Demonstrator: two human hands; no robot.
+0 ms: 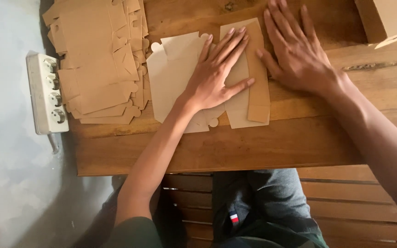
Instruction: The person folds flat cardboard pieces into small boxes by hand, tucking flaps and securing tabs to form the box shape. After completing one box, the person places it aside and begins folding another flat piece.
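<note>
My left hand (217, 76) lies flat, fingers spread, on the box blank (180, 78) at the table's (253, 147) middle. My right hand (295, 50), open, presses its folded flap (258, 87). A stack of blanks (97, 59) lies left, beside a power strip (47, 94).

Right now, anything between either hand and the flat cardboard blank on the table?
Nothing visible. The left hand lies flat on the cardboard blank, and the right hand presses its folded flap from beside it. The stack of blanks sits apart, to the left.
</note>
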